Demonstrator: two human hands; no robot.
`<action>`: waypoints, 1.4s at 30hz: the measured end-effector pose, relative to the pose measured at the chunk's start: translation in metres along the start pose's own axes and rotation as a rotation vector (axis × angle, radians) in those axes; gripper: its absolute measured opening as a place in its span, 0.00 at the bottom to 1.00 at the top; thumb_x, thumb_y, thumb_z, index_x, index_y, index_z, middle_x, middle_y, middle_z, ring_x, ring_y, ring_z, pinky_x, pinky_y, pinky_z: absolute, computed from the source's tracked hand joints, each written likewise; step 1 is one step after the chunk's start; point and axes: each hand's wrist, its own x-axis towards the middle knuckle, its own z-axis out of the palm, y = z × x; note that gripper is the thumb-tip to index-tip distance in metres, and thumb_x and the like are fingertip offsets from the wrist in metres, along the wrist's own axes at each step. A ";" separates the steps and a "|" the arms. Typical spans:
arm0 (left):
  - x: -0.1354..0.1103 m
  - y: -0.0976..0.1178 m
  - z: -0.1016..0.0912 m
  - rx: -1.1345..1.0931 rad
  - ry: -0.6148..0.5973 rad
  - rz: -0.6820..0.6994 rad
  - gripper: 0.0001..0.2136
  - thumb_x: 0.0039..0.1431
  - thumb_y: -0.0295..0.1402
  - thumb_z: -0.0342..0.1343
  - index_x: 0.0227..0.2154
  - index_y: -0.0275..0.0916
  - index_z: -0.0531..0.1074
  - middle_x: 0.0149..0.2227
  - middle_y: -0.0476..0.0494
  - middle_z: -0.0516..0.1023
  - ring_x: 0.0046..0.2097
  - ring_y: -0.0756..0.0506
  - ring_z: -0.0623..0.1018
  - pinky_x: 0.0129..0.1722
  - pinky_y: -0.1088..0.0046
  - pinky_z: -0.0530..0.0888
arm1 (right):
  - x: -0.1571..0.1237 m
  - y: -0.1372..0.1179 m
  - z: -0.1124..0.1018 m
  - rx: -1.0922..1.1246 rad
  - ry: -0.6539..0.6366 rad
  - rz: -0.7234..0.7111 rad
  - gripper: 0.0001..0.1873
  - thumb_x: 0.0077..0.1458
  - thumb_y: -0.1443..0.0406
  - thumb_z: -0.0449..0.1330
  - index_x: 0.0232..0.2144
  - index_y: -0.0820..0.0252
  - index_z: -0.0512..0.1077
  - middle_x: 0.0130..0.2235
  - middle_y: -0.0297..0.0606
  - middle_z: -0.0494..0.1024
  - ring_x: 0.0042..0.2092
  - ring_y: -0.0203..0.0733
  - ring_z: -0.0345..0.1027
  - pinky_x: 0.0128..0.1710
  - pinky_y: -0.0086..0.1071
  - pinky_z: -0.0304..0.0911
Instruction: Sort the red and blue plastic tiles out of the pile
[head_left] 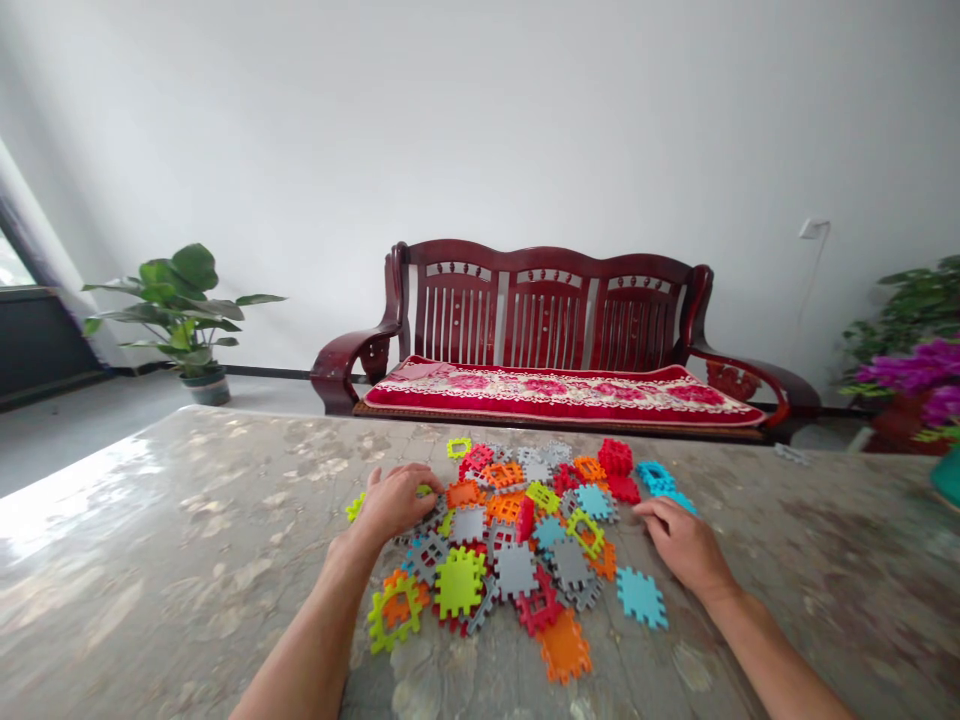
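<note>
A loose pile of toothed plastic building tiles (516, 570) in several colours lies on the table. My left hand (397, 500) is palm down over the pile's left edge, its fingers curled together around a lime-green tile (424, 490) that is partly hidden. Another lime-green tile (356, 507) shows just left of this hand. To the right of the pile, my right hand (686, 548) rests low with its fingers bent and drawn together; nothing shows in them. Near it lie a light-blue tile (642, 598) and a stack of blue frame tiles (656, 478).
The patterned grey table (247, 560) spans the foreground. Stacked red tiles (616, 457) stand at the pile's back right. Beyond is a dark-red wooden bench (544, 310) with a red floral cover. A potted plant (187, 300) stands left; purple flowers (915, 375) are at the right.
</note>
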 end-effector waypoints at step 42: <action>0.009 -0.007 -0.006 -0.332 0.318 -0.274 0.14 0.57 0.37 0.50 0.42 0.42 0.76 0.35 0.48 0.81 0.35 0.47 0.79 0.34 0.74 0.69 | -0.002 0.001 0.000 -0.013 0.021 -0.005 0.14 0.54 0.65 0.51 0.32 0.52 0.77 0.38 0.35 0.81 0.40 0.45 0.75 0.41 0.39 0.69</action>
